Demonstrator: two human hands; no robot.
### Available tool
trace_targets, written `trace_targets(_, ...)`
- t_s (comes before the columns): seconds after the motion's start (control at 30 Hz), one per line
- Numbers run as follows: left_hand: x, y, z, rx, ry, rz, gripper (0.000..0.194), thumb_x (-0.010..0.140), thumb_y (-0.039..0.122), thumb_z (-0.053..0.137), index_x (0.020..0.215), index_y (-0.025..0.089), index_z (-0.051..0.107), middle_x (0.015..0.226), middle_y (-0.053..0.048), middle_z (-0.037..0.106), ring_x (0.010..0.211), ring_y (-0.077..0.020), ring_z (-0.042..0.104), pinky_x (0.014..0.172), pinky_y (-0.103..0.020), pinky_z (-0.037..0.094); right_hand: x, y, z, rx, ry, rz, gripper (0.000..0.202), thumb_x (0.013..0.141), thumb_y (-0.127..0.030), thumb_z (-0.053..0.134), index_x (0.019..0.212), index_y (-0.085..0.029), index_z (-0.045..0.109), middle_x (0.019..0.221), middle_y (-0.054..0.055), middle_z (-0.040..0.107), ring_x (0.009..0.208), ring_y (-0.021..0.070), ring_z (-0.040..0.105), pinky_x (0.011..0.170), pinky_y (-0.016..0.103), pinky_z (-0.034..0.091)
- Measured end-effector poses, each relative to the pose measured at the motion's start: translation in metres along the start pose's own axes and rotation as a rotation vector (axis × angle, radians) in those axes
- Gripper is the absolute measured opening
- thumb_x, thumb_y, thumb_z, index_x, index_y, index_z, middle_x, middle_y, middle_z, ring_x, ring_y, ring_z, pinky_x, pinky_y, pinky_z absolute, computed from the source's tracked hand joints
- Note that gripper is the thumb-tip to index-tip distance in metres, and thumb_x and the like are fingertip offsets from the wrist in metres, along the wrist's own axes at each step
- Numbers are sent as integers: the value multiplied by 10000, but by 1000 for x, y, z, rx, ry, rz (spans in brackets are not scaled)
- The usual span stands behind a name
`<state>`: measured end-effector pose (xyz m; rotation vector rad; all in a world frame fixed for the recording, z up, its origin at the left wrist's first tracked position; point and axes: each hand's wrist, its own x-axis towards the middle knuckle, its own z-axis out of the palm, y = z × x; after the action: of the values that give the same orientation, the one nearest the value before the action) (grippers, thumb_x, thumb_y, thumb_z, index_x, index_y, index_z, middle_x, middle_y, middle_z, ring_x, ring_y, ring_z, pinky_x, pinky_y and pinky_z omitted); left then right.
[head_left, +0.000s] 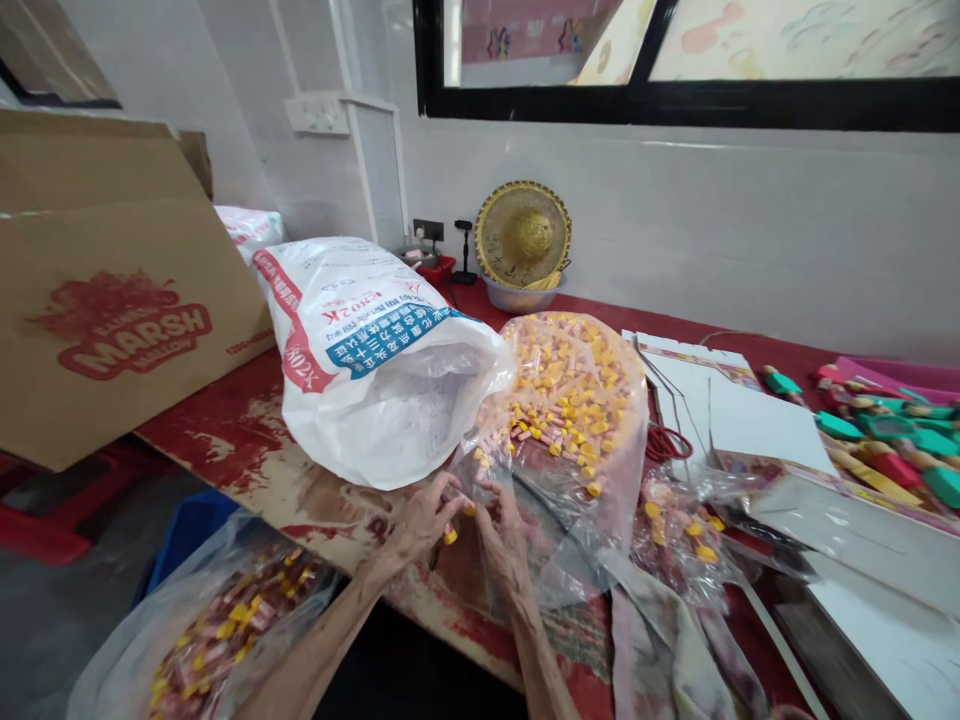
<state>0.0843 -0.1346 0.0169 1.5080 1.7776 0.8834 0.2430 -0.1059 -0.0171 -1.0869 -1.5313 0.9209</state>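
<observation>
Near the table's front edge, my left hand [430, 515] has its fingers closed on a small pink piece with a yellow cap [450, 534]. My right hand [500, 520] is just beside it, fingers bent around another small yellow-capped piece [469, 509] between the two hands. Right behind them lies a clear plastic bag [577, 400] filled with pink and yellow pieces. The open mouth of a large white sack [360, 340] faces my hands from the left. Below my left forearm, another clear bag [225, 640] holds more pink and yellow pieces.
A large cardboard box [112, 270] stands at the left above a blue bin [187, 535]. A straw hat [523, 235] rests in a basin at the back. White cardboard sheets [727, 400], a cloth [675, 640] and green and red toy-like items [892, 430] lie at the right.
</observation>
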Motion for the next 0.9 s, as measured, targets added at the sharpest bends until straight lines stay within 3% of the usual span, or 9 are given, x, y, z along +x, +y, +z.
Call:
trace_targets(0.13, 1, 17, 17, 442, -118, 115, 261, 1016, 288, 495, 1239, 246, 624, 1164, -100, 741, 1023, -248, 745, 806, -300, 540, 1, 9, -7, -161, 143, -45, 321, 964, -320, 436, 1096, -209, 707, 1109, 98, 748, 1014, 237, 687, 954, 388, 530)
trace_targets(0.27, 10, 28, 24, 515, -162, 112, 398, 1014, 268, 496, 1403, 230, 571, 1234, -140, 714, 1056, -266, 744, 813, -307, 535, 5, 18, -14, -228, 256, -33, 342, 975, -319, 400, 1073, -204, 707, 1048, 99, 746, 966, 239, 680, 915, 370, 520)
trace_targets(0.33, 14, 26, 18, 390, -185, 85, 347, 1005, 292, 509, 1338, 235, 590, 1081, -87, 740, 968, -241, 748, 803, -298, 526, 14, 24, -23, -257, 281, -54, 349, 978, -309, 387, 1049, -201, 711, 1028, 104, 738, 956, 241, 674, 910, 366, 517)
trace_targets(0.43, 13, 15, 4, 31, -234, 9, 246, 991, 411, 511, 1138, 236, 602, 817, 3, 684, 726, -183, 684, 708, -277, 505, 40, 36, -45, -377, 297, -81, 350, 944, -263, 393, 1050, -187, 719, 1060, 128, 719, 1018, 260, 659, 952, 388, 508)
trace_targets(0.53, 4, 3, -7, -345, -230, -85, 433, 931, 639, 544, 1049, 224, 579, 714, 37, 598, 576, -138, 560, 576, -246, 433, 70, 48, -70, -554, 307, -59, 410, 909, -200, 402, 1180, -166, 708, 1212, 159, 678, 1148, 273, 628, 999, 403, 490)
trace_targets(0.63, -4, 1, -10, -468, -127, -132, 555, 861, 733, 600, 1064, 216, 589, 730, 40, 583, 584, -123, 550, 583, -236, 428, 94, 54, -84, -732, 241, 3, 442, 960, -210, 438, 1336, -171, 668, 1271, 165, 651, 1138, 285, 620, 903, 380, 492)
trace_targets(0.77, -6, 10, 4, -143, 21, -48, 296, 950, 516, 567, 1040, 238, 611, 853, 3, 671, 731, -161, 653, 705, -264, 504, 108, 51, -80, -915, 105, 47, 352, 1002, -217, 506, 1294, -183, 700, 1236, 168, 656, 1029, 273, 628, 787, 336, 447)
trace_targets(0.9, -2, 12, 30, 285, 26, 72, 82, 961, 266, 547, 1014, 248, 605, 1049, -35, 709, 904, -187, 706, 734, -259, 500, 107, 46, -75, -989, 48, 34, 315, 1027, -173, 461, 1201, -191, 722, 1192, 137, 667, 961, 235, 617, 750, 308, 414)
